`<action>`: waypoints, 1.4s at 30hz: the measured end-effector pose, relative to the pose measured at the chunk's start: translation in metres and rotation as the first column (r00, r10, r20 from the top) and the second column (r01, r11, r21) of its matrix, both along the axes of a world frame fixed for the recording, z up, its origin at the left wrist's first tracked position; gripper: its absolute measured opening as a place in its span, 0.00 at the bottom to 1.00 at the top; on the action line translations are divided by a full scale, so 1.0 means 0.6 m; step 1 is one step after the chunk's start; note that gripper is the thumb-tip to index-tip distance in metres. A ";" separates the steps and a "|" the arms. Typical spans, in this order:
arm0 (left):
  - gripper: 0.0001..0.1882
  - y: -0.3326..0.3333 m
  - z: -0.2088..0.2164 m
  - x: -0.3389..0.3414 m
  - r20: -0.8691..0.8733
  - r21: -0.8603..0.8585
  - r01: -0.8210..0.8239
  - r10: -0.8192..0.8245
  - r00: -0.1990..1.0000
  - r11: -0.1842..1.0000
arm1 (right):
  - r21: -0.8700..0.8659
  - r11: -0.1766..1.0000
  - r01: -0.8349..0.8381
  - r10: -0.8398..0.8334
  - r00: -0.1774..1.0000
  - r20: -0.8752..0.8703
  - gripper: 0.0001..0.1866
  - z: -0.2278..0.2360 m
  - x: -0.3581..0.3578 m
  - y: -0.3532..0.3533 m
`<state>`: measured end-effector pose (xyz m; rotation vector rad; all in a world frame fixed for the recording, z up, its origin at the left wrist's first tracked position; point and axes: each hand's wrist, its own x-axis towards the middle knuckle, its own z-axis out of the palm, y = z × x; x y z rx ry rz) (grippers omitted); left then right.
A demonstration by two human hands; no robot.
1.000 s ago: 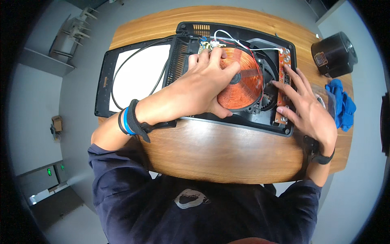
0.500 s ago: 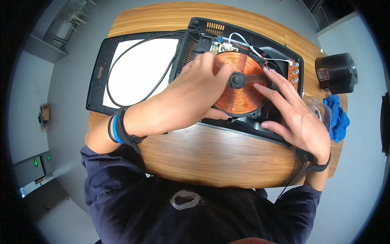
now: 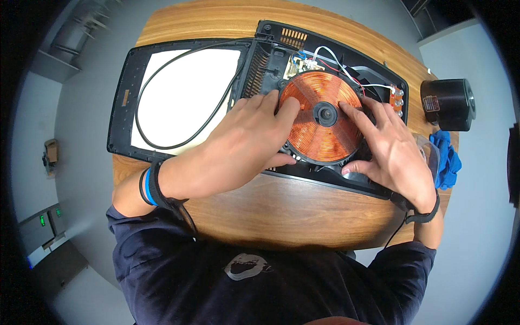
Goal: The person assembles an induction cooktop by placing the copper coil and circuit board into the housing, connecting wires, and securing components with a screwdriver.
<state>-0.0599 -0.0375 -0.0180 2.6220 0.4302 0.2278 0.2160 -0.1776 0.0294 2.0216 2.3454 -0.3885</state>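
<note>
A round copper induction coil (image 3: 317,138) with a black hub lies over the open black base (image 3: 360,184) of an induction cooker. My left hand (image 3: 254,130) grips the coil's left rim, fingers at the upper left and thumb at the lower left. On the opposite side, my right hand (image 3: 392,151) grips the rim with its fingers curved over the upper right and its thumb at the lower right. One right finger rests on the windings beside the hub. Whether the coil touches the base beneath is hidden.
The cooker's cover (image 3: 122,108), with a white panel (image 3: 176,103), lies to the left with a black cable (image 3: 137,103) looped over it. White wires (image 3: 338,60) run to a small orange board (image 3: 397,100). A black cylinder (image 3: 447,105) and blue cloth (image 3: 447,160) are at the right.
The coil has shifted slightly right and toward me, moving with my left hand. My right hand has closed in on the coil's right rim. The view has shifted a little.
</note>
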 end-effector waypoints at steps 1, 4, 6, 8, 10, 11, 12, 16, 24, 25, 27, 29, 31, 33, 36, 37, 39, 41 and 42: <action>0.34 -0.002 -0.003 -0.001 0.024 0.011 -0.007 0.007 1.000 1.000 | 0.011 1.000 -0.001 0.001 1.000 -0.016 0.56 0.002 -0.004 -0.003; 0.33 -0.002 -0.011 -0.002 0.071 0.019 -0.028 0.026 0.997 0.999 | 0.043 0.999 0.028 -0.024 0.996 -0.088 0.52 0.001 -0.009 -0.009; 0.33 0.002 -0.010 -0.002 0.072 -0.008 -0.037 0.038 0.997 0.999 | 0.050 0.996 0.068 -0.060 0.988 -0.139 0.53 -0.004 -0.007 -0.008; 0.32 0.009 -0.015 -0.003 0.092 -0.016 -0.029 0.030 0.995 0.999 | 0.051 0.992 0.118 -0.107 0.977 -0.185 0.55 -0.012 -0.005 -0.008; 0.31 0.019 -0.018 -0.004 0.095 -0.056 -0.022 0.027 0.995 0.998 | 0.052 0.986 0.161 -0.147 0.966 -0.212 0.55 -0.020 -0.013 -0.008; 0.31 0.024 -0.019 -0.004 0.088 -0.092 -0.019 0.027 0.996 0.996 | 0.052 0.982 0.182 -0.166 0.960 -0.225 0.55 -0.024 -0.016 -0.008; 0.30 0.028 -0.019 -0.004 0.081 -0.128 -0.017 0.027 0.996 0.992 | 0.052 0.982 0.184 -0.168 0.960 -0.226 0.55 -0.027 -0.016 -0.007; 0.30 0.033 -0.020 -0.004 0.096 -0.184 -0.014 0.032 0.995 0.983 | 0.038 0.978 0.203 -0.188 0.951 -0.245 0.53 -0.031 -0.018 -0.004; 0.30 0.046 -0.017 -0.008 0.126 -0.275 -0.044 0.082 0.989 0.960 | 0.046 0.972 0.229 -0.211 0.945 -0.248 0.49 -0.035 -0.034 -0.006; 0.31 0.046 -0.017 -0.008 0.131 -0.277 -0.044 0.083 0.988 0.960 | 0.048 0.972 0.232 -0.213 0.944 -0.253 0.48 -0.034 -0.035 -0.007; 0.31 0.046 -0.015 -0.009 0.139 -0.281 -0.043 0.085 0.987 0.959 | 0.048 0.969 0.243 -0.223 0.941 -0.256 0.48 -0.034 -0.038 -0.008; 0.31 0.047 -0.014 -0.009 0.118 -0.290 -0.044 0.081 0.990 0.956 | 0.042 0.965 0.260 -0.242 0.938 -0.250 0.47 -0.035 -0.040 -0.012; 0.31 0.048 -0.013 -0.008 0.107 -0.300 -0.043 0.079 0.991 0.953 | 0.042 0.963 0.265 -0.246 0.934 -0.259 0.47 -0.034 -0.044 -0.014; 0.31 0.047 -0.010 -0.008 0.106 -0.311 -0.042 0.079 0.991 0.949 | 0.040 0.960 0.277 -0.256 0.926 -0.279 0.47 -0.035 -0.046 -0.018; 0.31 0.051 -0.007 -0.012 0.101 -0.325 -0.044 0.081 0.992 0.945 | 0.036 0.957 0.287 -0.262 0.915 -0.307 0.47 -0.033 -0.048 -0.020; 0.31 0.051 -0.010 -0.012 0.123 -0.317 -0.041 0.084 0.989 0.948 | 0.037 0.958 0.285 -0.260 0.914 -0.311 0.48 -0.029 -0.050 -0.021; 0.31 0.051 -0.017 -0.012 0.168 -0.302 -0.037 0.091 0.982 0.953 | 0.031 0.959 0.283 -0.260 0.914 -0.311 0.48 -0.025 -0.050 -0.019; 0.31 0.054 -0.009 -0.012 0.100 -0.340 -0.060 0.100 0.990 0.939 | 0.022 0.957 0.288 -0.269 0.916 -0.299 0.47 -0.024 -0.050 -0.019; 0.31 0.055 -0.006 -0.012 0.065 -0.358 -0.074 0.104 0.992 0.931 | 0.027 0.959 0.282 -0.261 0.916 -0.305 0.47 -0.026 -0.049 -0.020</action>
